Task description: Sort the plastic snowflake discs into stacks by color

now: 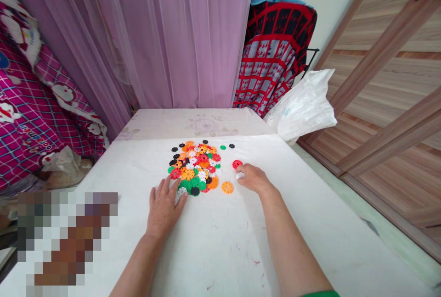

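1. Pile (pixel 203 161): mixed notched discs in red, orange, green, black and white, heaped on the table (pixel 210 232). Overlapping, so probably dumped rather than laid out.
2. Left hand (pixel 163 205): at the pile's near-left edge, palm down, fingers spread, grasping nothing visible. Fingertips reach the edge discs; likely steadying the heap or keeping strays in.
3. Right hand (pixel 255 177): right of the pile, fingertips bent together on a white disc (pixel 240 175). Looks like a pinch, which suits such a thin, flat piece. Fingers cover part of it; can't tell if it's off the cloth.
4. Red disc (pixel 237 164): right of the pile, just past the right fingertips. Touching the white one or not: can't tell.
5. Orange disc (pixel 227 187): just off the pile's near-right side, flat, apart from the heap, so easy to get at.
6. Green disc (pixel 223 147) and black disc (pixel 232 146): off the pile's far-right side, flat; perhaps just strays.
7. Bag (pixel 303 106): white plastic, well beyond the pile to the right, by the table's far corner.
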A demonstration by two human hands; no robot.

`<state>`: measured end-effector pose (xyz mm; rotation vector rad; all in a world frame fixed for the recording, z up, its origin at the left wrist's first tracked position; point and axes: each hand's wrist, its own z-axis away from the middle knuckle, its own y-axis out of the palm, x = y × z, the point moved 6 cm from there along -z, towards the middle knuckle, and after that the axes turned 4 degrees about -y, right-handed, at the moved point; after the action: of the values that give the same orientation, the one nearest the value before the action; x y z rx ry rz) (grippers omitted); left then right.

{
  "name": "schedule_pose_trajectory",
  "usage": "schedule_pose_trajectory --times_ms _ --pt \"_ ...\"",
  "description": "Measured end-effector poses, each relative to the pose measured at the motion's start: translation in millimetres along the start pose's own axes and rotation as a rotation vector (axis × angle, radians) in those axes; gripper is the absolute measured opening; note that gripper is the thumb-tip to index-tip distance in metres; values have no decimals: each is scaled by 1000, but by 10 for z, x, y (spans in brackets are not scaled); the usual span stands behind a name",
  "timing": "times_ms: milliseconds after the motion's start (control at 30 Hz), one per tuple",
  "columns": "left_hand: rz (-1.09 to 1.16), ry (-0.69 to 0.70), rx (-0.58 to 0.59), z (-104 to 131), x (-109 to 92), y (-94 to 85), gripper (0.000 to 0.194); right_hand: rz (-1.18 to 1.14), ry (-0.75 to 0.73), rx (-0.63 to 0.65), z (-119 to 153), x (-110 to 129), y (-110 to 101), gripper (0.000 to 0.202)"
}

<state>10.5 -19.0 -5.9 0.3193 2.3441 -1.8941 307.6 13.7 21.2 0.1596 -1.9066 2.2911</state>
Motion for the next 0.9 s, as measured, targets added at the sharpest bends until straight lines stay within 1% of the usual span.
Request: schedule_pose_trajectory --times_ms 133,233,300,400,467,533,600,733,900 --pt "0 -2 5 0 -4 -5 49 3 5 7 20 -16 -17 32" --pt "0 -10 20 -1 -12 -9 49 22 3 0 71 -8 -105 35" --pt "1 -9 30 -2 -18 -10 50 48 -11 -46 99 51 -195 33" --pt "0 -3 38 -4 -23 -16 50 59 -64 -156 89 251 -262 25" --pt "0 -6 46 -5 -21 -17 51 45 -123 -195 41 426 -202 24" --pt "-1 -13 49 -5 -20 -19 51 43 -178 -188 -24 577 -78 23" --pt "-2 -15 40 -3 -23 -24 50 44 -200 -178 -76 662 35 21" --pt "0 -7 26 1 -24 -19 50 23 -181 -201 -119 703 120 19" --pt "8 3 16 4 -17 -12 49 28 -164 -213 -134 739 110 21"
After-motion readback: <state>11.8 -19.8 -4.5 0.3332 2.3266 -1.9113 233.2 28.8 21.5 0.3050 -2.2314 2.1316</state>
